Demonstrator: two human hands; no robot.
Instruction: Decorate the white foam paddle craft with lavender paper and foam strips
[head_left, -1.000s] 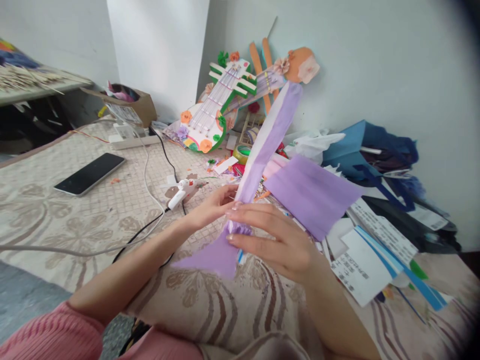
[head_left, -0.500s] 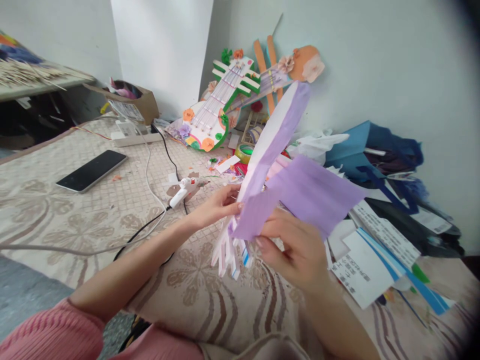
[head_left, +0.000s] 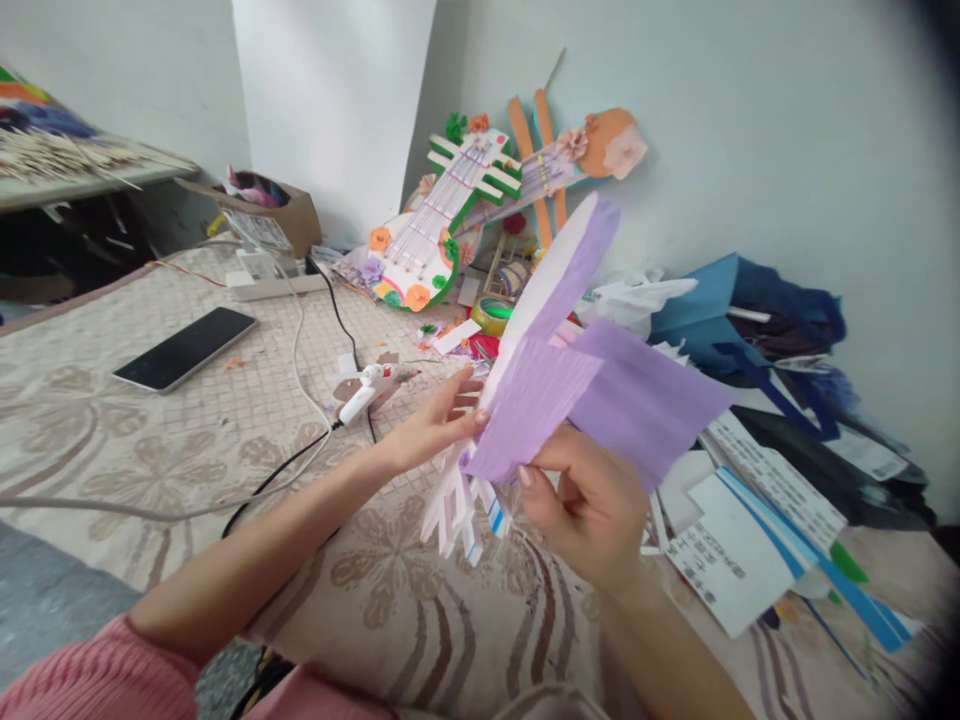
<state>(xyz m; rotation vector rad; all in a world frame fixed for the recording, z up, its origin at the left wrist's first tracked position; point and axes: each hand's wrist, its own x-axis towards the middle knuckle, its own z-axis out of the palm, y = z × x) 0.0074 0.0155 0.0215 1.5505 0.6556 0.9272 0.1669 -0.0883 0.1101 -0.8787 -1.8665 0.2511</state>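
Observation:
I hold a long white card shape (head_left: 551, 270) with lilac crepe paper (head_left: 600, 395) wrapped over it, slanting up toward the wall. Its lower end splits into white strips (head_left: 457, 510) that hang above the patterned mat. My left hand (head_left: 435, 425) pinches the shape's left edge where the lilac paper meets it. My right hand (head_left: 592, 505) grips the lilac paper from below, fingers curled around its lower edge. A loose flap of the paper spreads to the right.
A white glue gun (head_left: 367, 388) with its cable lies left of my hands, a black phone (head_left: 184, 347) farther left. A paper guitar craft (head_left: 442, 230) leans on the wall. Printed sheets (head_left: 739, 545) and blue bags (head_left: 742, 300) are piled at right. A cardboard box (head_left: 281, 210) sits behind.
My right hand turned from lying over the lilac paper to gripping it from below, lifting the paper off the lower end. The white strips at the bottom are now uncovered.

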